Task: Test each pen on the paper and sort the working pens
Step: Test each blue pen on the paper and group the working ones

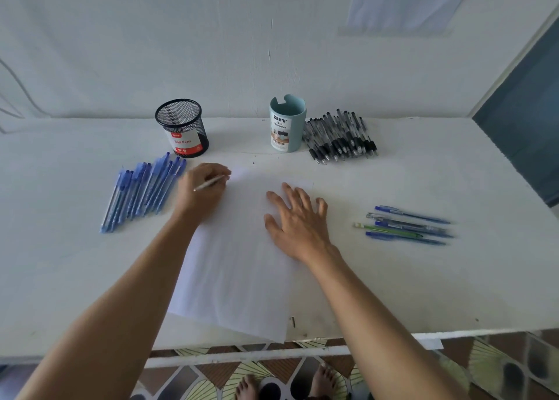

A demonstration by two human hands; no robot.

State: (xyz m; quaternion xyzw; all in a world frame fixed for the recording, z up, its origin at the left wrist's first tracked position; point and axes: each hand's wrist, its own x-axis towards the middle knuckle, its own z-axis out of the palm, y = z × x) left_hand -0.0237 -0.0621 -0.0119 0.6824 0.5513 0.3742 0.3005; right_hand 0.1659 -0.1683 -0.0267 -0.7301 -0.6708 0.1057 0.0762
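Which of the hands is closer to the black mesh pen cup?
Left. The left hand, gripping a pen, sits just in front of the black mesh pen cup; the right hand lies flat on the paper, farther off to the right.

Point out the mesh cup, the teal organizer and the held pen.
mesh cup (201, 137): head view, on its black mesh wall.
teal organizer (298, 127): head view, on its plain right side.
held pen (208, 184): head view, on its exposed barrel.

A: What did the person wear?
B: The left grip (202, 184) and right grip (298, 218) were bare. The left forearm (145, 278) and right forearm (363, 309) were bare too.
A: And lower down?
B: The left foot (248, 386) and right foot (323, 378) were bare.
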